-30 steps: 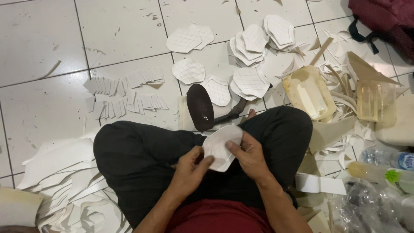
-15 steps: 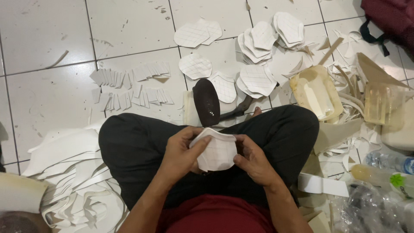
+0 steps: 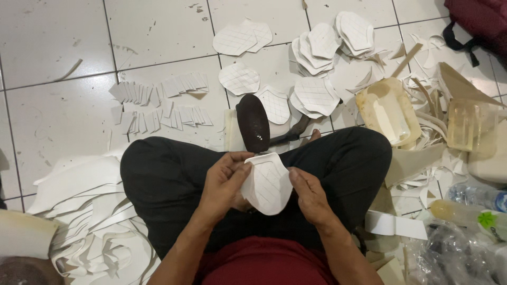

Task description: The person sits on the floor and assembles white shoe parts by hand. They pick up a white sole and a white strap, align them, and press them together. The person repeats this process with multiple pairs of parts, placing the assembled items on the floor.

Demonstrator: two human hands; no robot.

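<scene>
My left hand (image 3: pixel 224 184) hides one edge of the white piece (image 3: pixel 268 184); the bag (image 3: pixel 478 21) is cut off at the corner.

A floor workshop: cut white pieces (image 3: pixel 315 95) and offcut strips (image 3: pixel 90 221) litter the tiled floor (image 3: pixel 58 105).

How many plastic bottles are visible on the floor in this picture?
2. A clear plastic bottle lies at the right edge, and a yellowish bottle with a green label lies just below it. Others may be hidden under the clear plastic wrap.
</scene>
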